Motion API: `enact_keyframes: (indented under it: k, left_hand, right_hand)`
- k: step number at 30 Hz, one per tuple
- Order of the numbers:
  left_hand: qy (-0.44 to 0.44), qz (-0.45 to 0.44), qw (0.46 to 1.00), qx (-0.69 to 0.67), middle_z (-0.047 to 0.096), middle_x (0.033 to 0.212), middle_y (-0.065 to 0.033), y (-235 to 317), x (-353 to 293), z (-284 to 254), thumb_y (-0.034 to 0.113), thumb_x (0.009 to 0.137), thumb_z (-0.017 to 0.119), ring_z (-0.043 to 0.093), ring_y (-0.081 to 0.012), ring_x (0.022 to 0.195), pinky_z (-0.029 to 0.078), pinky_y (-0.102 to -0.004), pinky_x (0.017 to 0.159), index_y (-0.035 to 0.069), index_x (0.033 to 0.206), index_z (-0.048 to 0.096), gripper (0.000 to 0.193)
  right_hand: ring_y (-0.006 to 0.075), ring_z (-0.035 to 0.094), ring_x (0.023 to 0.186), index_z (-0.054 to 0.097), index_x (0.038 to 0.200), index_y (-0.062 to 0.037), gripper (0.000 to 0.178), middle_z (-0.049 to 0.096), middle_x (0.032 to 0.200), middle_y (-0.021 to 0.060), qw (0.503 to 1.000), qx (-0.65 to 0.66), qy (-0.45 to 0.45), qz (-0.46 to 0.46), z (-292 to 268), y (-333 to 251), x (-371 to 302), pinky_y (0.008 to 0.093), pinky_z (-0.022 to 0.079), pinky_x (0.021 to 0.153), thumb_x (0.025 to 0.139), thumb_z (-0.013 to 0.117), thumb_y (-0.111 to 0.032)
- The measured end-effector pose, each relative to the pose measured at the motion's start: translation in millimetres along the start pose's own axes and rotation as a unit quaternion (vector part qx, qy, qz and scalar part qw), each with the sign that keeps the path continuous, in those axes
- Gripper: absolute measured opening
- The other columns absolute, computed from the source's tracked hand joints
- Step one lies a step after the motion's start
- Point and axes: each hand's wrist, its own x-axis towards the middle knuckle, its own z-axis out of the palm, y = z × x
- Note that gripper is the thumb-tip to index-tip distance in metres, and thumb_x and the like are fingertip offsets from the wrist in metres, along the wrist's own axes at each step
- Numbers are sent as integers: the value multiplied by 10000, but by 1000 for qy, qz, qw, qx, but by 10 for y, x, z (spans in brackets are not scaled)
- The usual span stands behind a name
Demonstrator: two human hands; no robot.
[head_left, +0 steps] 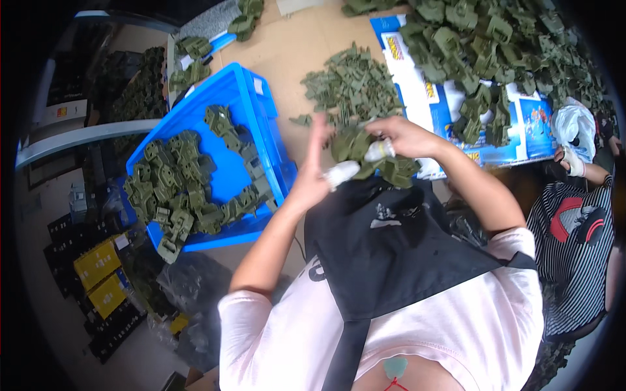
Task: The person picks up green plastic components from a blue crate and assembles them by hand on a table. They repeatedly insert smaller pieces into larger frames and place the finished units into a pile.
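Note:
Just above my lap is an olive-green molded plastic part (352, 144), gripped by my right hand (409, 138), whose thumb wears a white wrap. My left hand (314, 171) is beside it with fingers stretched out and slightly blurred. Its wrapped thumb points toward the part; whether it touches is unclear. Another green piece (399, 171) hangs below my right thumb, and I cannot tell if it belongs to the held part. Beyond my hands lies a heap of small flat green plastic pieces (355, 85) on the cardboard-covered table (287, 45).
At left, a blue plastic crate (244, 85) contains several green molded parts (176, 166). A large pile of similar parts (482, 39) covers a printed blue-and-white sheet (417, 98) at right. A person in a striped garment (570, 260) is at far right, near a clear plastic bag (574, 127).

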Motion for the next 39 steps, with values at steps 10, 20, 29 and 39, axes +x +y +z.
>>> enact_keyframes:
  k: [10,20,29,39]
  left_hand:
    - [-62,47,995,-65,462,1287,-138,316,259,311,223,838,567,416,-205,1204,299,-316,1002,64,1365,303,611]
    - [-276,-10,957,86,378,1345,-187,246,159,138,122,845,518,363,-255,1255,282,-333,1021,28,1349,316,551]
    - [-73,-67,987,-124,451,1245,-153,250,19,103,-1,553,807,528,-238,1050,444,-344,892,94,1403,118,1098]
    - [-35,114,991,57,313,1338,-187,617,562,528,125,640,752,336,-270,1242,260,-423,1029,67,1400,127,986]
  right_hand:
    - [268,372,1244,291,1361,-76,828,356,1369,132,950,-97,208,-210,-111,-421,-534,347,309,1016,675,739,-194]
    - [290,513,1066,408,1286,-127,668,512,1169,124,963,-38,190,-186,266,-99,-748,363,398,897,699,716,-214]
    - [262,522,1027,416,1292,-132,610,504,1135,130,922,72,348,-154,260,7,-1131,337,402,890,749,688,-174]
    - [197,524,1057,524,1196,-106,543,529,1160,62,881,95,431,-173,-356,121,-1601,323,442,881,694,728,-121]
